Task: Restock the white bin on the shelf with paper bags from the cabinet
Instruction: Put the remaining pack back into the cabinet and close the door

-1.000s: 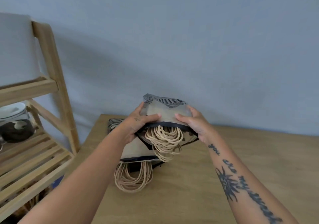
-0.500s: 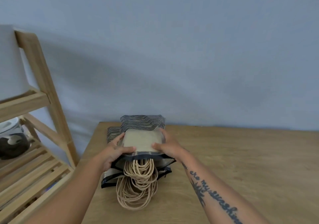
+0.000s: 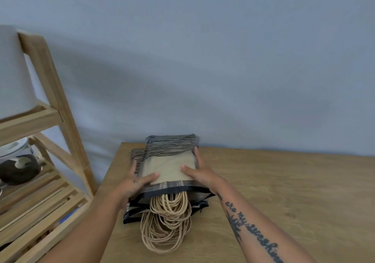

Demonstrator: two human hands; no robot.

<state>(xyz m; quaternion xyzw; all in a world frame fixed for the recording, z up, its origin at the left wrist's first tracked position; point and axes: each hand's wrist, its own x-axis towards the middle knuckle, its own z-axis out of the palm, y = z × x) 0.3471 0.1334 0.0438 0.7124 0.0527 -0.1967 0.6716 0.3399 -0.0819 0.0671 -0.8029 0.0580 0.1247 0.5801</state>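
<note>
The paper bags point(image 3: 168, 167) lie flat in a stack near the back left corner of a wooden surface point(image 3: 284, 191). Their tan faces are up, with black-and-tan stripes at the far end and a dark band at the near end. A thick tangle of tan cord handles point(image 3: 166, 222) spills out of the near end of the stack onto the wood.

Both hands hold the upper bundle of the stack. The left hand point(image 3: 132, 185) grips its left edge, with the thumb laid across the tan face and the fingers curled round the side. The right hand point(image 3: 199, 174) grips the right edge the same way – thumb on top, fingers running along the side toward the striped end. A tattooed forearm leads back from it. A few lower bags jut out from under the bundle on the left and at the near end.

Left of the stack, just past the edge of the surface, stands a slatted wooden shelf point(image 3: 50, 92). The white bin point(image 3: 14, 74) sits on its upper tier, well apart from the stack and higher than it. On the tier below is a dark bowl point(image 3: 19, 169). Behind the stack rises a plain blue-grey wall point(image 3: 223, 60).
</note>
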